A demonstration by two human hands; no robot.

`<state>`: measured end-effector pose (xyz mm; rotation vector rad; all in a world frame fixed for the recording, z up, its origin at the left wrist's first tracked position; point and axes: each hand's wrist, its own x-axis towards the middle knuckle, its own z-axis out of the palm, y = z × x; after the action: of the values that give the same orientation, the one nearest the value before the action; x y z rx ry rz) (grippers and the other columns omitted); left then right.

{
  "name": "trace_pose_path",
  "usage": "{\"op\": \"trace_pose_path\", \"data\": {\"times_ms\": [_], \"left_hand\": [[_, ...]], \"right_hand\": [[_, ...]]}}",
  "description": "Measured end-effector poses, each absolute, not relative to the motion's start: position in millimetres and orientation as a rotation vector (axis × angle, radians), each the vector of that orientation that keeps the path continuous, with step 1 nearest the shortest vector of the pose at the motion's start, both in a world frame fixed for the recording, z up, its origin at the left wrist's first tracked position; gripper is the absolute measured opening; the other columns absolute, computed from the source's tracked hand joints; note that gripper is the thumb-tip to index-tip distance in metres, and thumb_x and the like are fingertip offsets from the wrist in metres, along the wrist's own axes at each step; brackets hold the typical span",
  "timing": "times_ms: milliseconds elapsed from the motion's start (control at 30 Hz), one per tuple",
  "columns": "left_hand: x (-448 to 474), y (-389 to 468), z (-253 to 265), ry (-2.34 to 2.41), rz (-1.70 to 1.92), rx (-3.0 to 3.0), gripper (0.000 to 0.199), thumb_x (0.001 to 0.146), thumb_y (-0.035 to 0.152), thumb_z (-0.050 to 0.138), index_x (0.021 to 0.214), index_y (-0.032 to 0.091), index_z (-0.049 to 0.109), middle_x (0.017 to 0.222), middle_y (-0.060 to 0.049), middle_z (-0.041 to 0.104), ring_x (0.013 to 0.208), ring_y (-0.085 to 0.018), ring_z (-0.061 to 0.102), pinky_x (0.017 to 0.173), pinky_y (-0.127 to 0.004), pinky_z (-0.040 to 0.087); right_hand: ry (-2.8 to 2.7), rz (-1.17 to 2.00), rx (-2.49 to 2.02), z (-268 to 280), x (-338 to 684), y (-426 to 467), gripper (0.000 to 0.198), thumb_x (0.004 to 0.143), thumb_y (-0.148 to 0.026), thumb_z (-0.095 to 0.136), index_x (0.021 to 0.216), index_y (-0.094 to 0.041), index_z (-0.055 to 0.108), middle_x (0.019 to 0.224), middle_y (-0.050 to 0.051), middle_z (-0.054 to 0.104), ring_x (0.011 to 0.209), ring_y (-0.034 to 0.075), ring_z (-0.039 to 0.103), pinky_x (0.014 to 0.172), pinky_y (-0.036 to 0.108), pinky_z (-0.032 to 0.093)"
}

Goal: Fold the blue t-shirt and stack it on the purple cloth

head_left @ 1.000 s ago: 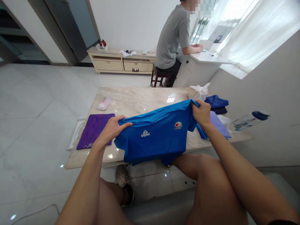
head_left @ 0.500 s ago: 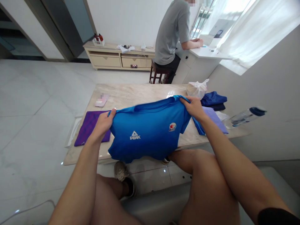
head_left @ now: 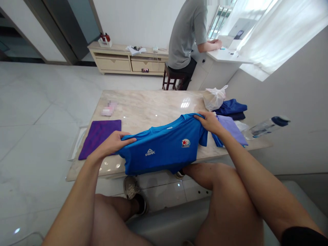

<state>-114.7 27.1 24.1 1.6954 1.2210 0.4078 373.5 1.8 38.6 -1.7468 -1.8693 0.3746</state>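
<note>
A blue T-shirt with a white PEAK logo and a small round emblem is stretched between my hands, its lower part hanging past the table's near edge. My left hand pinches one shoulder of it between thumb and fingers. At the other shoulder, my right hand is closed on the cloth. Left of the shirt, a folded purple garment lies flat on the marble-topped table. Beside my right hand lie a folded lavender garment and a dark blue folded garment.
A white plastic bag and a clear water bottle are at the table's right end. A pink item lies at the far left. Beyond, a person in grey sits on a stool by a low cabinet.
The shirt's left shoulder has come down toward the table with my left hand, whose fingers now extend along the cloth. My right hand has lowered slightly. The collar opening lies flatter.
</note>
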Motion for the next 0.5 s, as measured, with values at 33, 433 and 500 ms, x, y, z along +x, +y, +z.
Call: {"op": "trace_pose_path", "data": {"times_ms": [33, 433, 500], "left_hand": [[-117, 26, 21, 1.224, 0.423, 1.689, 0.063, 0.073, 0.081, 0.083, 0.087, 0.020, 0.086, 0.085, -0.006, 0.081, 0.078, -0.024, 0.073, 0.067, -0.029, 0.058], [-101, 49, -22, 1.428, 0.650, 1.938, 0.064, 0.094, 0.079, 0.052, 0.101, 0.021, 0.077, 0.102, -0.008, 0.083, 0.098, -0.029, 0.075, 0.089, -0.032, 0.056], [-91, 50, -21, 1.548, 0.657, 2.028, 0.054, 0.102, 0.066, 0.047, 0.107, 0.021, 0.076, 0.104, -0.010, 0.083, 0.101, -0.029, 0.076, 0.089, -0.032, 0.053]], "right_hand": [[-1.881, 0.405, -1.730, 38, 376, 0, 0.056, 0.101, -0.073, 0.056, 0.080, -0.023, 0.068, 0.077, 0.004, 0.070, 0.076, 0.023, 0.061, 0.076, 0.035, 0.045], [-2.175, 0.422, -1.818, -2, 395, 7, 0.043, 0.110, -0.056, 0.057, 0.094, -0.022, 0.079, 0.090, 0.008, 0.081, 0.086, 0.027, 0.071, 0.080, 0.033, 0.045], [-2.246, 0.307, -1.889, -5, 393, 14, 0.041, 0.114, -0.052, 0.053, 0.102, -0.022, 0.079, 0.093, 0.009, 0.082, 0.088, 0.027, 0.073, 0.080, 0.032, 0.044]]}}
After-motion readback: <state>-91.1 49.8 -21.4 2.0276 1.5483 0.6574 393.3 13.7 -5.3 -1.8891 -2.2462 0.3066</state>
